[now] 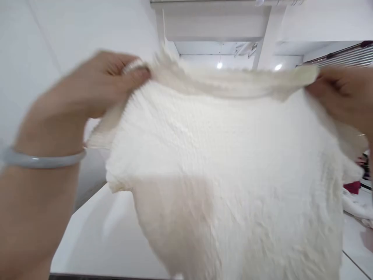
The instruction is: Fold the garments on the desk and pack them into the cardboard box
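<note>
A cream-white, crinkled short-sleeved top (233, 155) hangs spread out in front of me, filling the middle of the head view. My left hand (116, 81) pinches it at the upper left, near the end of the neckline. At the upper right, my right hand (344, 93) grips the opposite shoulder, partly cut off by the frame edge. Between both hands the ruffled neckline is stretched out, a little blurred. The fabric is thin, with a shaded patch at its lower left. Its lower hem is out of view.
Beneath the top lies a white table (116, 233), beside a white wall (72, 35) on the left. Folded or heaped fabrics (355, 206) lie at the right edge. A hanging rail (335, 58) and lit ceiling lamps (219, 65) show behind.
</note>
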`<state>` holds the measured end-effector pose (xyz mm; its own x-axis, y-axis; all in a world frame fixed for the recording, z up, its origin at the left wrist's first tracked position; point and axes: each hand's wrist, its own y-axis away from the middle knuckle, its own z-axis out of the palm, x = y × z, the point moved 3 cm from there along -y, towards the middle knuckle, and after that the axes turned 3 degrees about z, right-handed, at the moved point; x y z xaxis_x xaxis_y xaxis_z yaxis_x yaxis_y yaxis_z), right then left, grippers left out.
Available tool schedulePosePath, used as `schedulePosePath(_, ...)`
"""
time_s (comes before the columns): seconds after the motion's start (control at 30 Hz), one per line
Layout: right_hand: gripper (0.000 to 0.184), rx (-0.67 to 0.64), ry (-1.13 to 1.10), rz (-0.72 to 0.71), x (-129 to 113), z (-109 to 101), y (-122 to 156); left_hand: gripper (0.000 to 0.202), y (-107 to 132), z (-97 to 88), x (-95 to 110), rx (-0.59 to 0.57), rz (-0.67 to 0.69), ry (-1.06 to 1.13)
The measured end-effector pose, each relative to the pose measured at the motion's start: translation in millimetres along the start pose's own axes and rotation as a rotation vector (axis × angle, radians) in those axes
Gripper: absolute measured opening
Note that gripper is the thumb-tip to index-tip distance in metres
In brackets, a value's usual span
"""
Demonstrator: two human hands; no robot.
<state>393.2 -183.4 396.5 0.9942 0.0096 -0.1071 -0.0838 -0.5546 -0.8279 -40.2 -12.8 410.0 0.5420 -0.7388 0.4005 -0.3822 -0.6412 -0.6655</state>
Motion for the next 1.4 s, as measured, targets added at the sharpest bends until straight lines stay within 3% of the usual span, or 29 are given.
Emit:
schedulePosePath(0.07,0.039,-0.074,0.097,-0.033,14,53,0,0.051,-6,54.8,0,-0.105,0.035,-0.078)
schedulePosePath(0.1,0.036,-0.178,0.096,-0.039,25,86,3,0.048,-10,86.5,-8,-0.191,0.043,-0.07)
schedulePosePath(0.23,0.03,-0.653,-0.004,0.034,78,234,26,0.041,-17,212.8,-72,-0.446,-0.002,-0.068)
schedulePosePath(0.33,0.027,-0.786,0.022,0.15,101,329,49,0.042,-12,290.6,-117,-0.489,-0.106,-0.167)
schedulePosePath(0.43,0.037,-0.789,0.079,0.249,109,394,74,0.042,0,352.3,-143,-0.479,-0.168,-0.227)
schedulePosePath(0.53,0.051,-0.79,0.094,0.25,109,424,107,0.045,18,400.1,-156,-0.469,-0.202,-0.272)
schedulePosePath(0.6,0.054,-0.812,0.056,0.145,108,425,136,0.048,38,422.0,-161,-0.465,-0.199,-0.31)
schedulePosePath(0.67,0.057,-0.833,-0.012,0.003,108,412,169,0.053,65,434.3,-162,-0.483,-0.156,-0.363)
schedulePosePath(0.73,0.061,-0.851,-0.064,-0.077,109,393,204,0.062,95,437.6,-160,-0.539,-0.102,-0.396)
schedulePosePath(0.83,0.065,-0.876,-0.074,-0.06,111,365,250,0.072,133,430.7,-159,-0.662,-0.068,-0.367)
schedulePosePath(1.0,0.064,-0.822,-0.019,0.029,91,327,296,0.062,152,406.2,-163,-0.743,0.006,-0.385)
schedulePosePath(1.13,0.071,-0.775,-0.044,0.029,58,274,318,0.058,173,372.4,-144,-0.667,0.099,-0.398)
schedulePosePath(1.27,0.073,-0.9,-0.143,-0.058,21,216,353,0.06,232,327.7,-108,-0.68,0.297,-0.314)
schedulePosePath(1.4,0.074,-0.934,-0.17,-0.001,5,186,387,0.065,298,299.8,-83,-0.671,0.392,-0.339)
